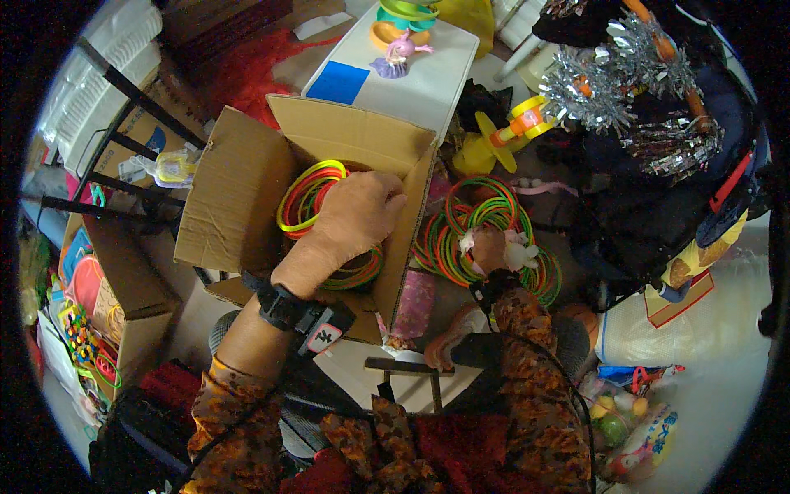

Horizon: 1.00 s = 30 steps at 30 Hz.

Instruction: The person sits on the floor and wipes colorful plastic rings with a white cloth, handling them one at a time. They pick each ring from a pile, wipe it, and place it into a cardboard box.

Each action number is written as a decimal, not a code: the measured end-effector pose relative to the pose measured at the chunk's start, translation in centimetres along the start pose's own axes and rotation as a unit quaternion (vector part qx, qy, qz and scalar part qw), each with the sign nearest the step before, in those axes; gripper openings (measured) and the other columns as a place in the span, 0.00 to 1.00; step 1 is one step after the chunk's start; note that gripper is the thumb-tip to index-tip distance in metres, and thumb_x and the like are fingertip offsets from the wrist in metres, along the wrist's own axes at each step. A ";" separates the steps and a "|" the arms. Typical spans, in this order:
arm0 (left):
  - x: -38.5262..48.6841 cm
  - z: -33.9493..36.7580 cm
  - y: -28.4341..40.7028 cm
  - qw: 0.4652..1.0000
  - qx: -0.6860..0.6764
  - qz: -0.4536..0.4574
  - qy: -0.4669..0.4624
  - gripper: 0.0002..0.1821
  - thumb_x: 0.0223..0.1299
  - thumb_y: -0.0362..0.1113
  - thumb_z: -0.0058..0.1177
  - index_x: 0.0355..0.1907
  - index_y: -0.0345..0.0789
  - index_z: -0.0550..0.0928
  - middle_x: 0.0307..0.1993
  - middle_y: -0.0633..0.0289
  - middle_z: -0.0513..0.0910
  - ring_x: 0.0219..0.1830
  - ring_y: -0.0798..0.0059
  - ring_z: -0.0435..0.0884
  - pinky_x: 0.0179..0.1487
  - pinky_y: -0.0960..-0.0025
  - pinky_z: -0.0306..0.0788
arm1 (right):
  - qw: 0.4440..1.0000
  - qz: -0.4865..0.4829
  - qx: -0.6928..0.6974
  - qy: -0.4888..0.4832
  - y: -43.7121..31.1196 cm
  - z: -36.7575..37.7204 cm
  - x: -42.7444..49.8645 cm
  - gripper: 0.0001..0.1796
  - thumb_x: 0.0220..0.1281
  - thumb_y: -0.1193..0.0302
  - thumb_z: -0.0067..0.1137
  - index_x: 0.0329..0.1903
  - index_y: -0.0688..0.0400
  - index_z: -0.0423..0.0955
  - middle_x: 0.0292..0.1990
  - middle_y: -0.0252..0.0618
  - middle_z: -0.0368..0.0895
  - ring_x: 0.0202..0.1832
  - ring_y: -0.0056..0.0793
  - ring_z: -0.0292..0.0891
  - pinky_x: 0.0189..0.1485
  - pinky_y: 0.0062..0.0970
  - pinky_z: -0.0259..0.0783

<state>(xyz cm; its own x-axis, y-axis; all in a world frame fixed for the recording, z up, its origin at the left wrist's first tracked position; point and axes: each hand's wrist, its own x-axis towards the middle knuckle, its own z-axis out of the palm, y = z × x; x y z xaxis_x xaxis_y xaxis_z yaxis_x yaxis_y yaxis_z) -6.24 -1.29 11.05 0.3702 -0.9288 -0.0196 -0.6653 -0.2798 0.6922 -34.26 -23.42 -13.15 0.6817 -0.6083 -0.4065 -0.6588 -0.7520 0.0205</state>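
Note:
My left hand [361,210] is inside an open cardboard box [237,197], over colored plastic rings [305,200] in yellow, red and green. Its fingers are curled and turned away, so what they hold is hidden. To the right of the box, my right hand [489,249] is down on a tangled heap of green, orange and red rings [546,272]. White plush-like pieces [521,252] show on both sides of that hand. Its fingertips are hidden, and I cannot tell whether it grips any rings.
A white table [426,77] with a pink-haired doll [398,55] stands beyond the box. Silver tinsel [586,92] and a yellow plastic stand [494,145] are at the upper right. A black metal frame [148,148] and a toy-filled box [145,333] are left; bubble wrap [642,330] lies right.

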 end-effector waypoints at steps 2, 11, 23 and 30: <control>0.0 0.1 0.0 1.000 0.001 0.005 0.002 0.11 0.56 0.39 0.50 0.33 0.34 0.80 0.29 0.48 0.79 0.34 0.51 0.78 0.40 0.56 0.71 | 1.000 -0.011 0.004 -0.004 0.3 -0.3 -0.2 0.15 0.59 0.74 0.49 0.50 0.60 0.69 0.39 0.48 0.76 0.39 0.46 0.73 0.38 0.41 0.70; 0.0 0.6 1.5 0.998 0.046 0.011 -0.048 0.12 0.57 0.40 0.48 0.33 0.33 0.79 0.32 0.47 0.80 0.37 0.50 0.78 0.43 0.55 0.71 | 0.996 -0.091 0.011 0.019 2.1 -3.5 -3.3 0.15 0.62 0.74 0.48 0.52 0.61 0.68 0.38 0.48 0.75 0.38 0.44 0.72 0.36 0.39 0.71; -0.4 1.2 1.1 0.996 0.023 0.041 -0.070 0.12 0.55 0.40 0.49 0.33 0.33 0.80 0.32 0.47 0.80 0.37 0.49 0.78 0.43 0.54 0.71 | 0.992 0.014 0.110 -0.062 1.0 -1.9 -2.6 0.19 0.54 0.70 0.58 0.50 0.58 0.71 0.38 0.47 0.76 0.33 0.40 0.73 0.34 0.37 0.70; -0.4 1.5 1.8 0.996 0.025 0.042 -0.073 0.13 0.55 0.42 0.50 0.33 0.33 0.80 0.32 0.47 0.80 0.37 0.49 0.78 0.44 0.54 0.71 | 0.996 -0.077 0.033 0.029 4.5 -5.1 -3.8 0.20 0.55 0.73 0.56 0.53 0.55 0.72 0.41 0.46 0.77 0.42 0.42 0.73 0.38 0.41 0.70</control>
<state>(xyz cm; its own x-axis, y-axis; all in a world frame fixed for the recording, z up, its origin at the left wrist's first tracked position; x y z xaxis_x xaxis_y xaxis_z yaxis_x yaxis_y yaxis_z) -8.59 -1.82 11.21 0.2162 -0.9738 -0.0698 -0.7228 -0.2078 0.6591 -38.21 -25.79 -6.90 0.7920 -0.5029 -0.3462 -0.5637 -0.8201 -0.0982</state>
